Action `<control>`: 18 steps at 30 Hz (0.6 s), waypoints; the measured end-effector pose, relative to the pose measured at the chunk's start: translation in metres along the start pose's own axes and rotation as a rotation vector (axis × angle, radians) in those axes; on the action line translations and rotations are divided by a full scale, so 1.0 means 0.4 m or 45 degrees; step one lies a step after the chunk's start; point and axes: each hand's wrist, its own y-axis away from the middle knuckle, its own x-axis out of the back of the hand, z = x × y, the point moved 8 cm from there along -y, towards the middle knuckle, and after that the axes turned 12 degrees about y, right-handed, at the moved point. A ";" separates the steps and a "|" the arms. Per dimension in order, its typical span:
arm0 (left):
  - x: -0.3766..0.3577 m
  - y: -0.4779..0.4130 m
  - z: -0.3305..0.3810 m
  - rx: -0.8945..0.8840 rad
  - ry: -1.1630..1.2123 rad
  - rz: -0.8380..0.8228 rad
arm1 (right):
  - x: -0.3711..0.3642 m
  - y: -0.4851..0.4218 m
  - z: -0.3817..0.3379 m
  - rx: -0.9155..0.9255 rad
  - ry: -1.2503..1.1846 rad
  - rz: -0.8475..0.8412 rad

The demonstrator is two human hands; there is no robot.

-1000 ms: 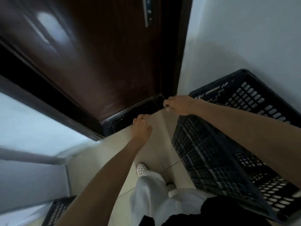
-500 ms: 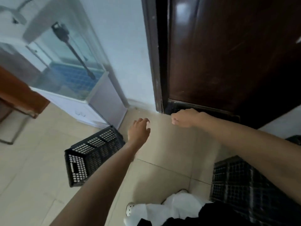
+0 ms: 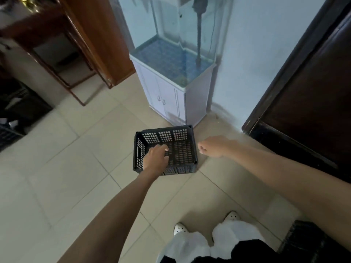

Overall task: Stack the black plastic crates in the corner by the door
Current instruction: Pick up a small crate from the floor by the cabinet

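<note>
A small black perforated crate [image 3: 180, 143] stands upright on the tiled floor in front of the fish tank cabinet. My left hand [image 3: 155, 160] hovers over its near left rim, fingers loosely apart, holding nothing. My right hand [image 3: 210, 147] is curled into a loose fist just right of the crate, apart from it and empty. A corner of a larger black crate [image 3: 311, 242] shows at the bottom right, beside the dark door [image 3: 311, 103].
A fish tank on a white cabinet [image 3: 171, 88] stands against the wall behind the crate. Brown wooden furniture [image 3: 91, 35] fills the upper left. Dark boxes [image 3: 20, 109] sit at the left edge. My feet in white shoes [image 3: 180, 228] are at the bottom.
My view has swung left from the door corner and the large crate toward the small crate. Both hands left the large crate's rim and now reach toward the small one.
</note>
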 end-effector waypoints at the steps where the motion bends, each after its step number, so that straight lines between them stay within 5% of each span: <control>1: 0.015 -0.003 -0.046 0.034 -0.001 -0.003 | 0.008 -0.028 -0.032 0.014 -0.001 -0.006; 8: 0.107 -0.131 -0.234 0.109 -0.005 -0.018 | -0.001 -0.211 -0.146 0.056 0.010 -0.139; 18: 0.218 -0.480 -0.277 -0.055 -0.095 -0.180 | 0.104 -0.472 -0.044 -0.197 -0.267 -0.065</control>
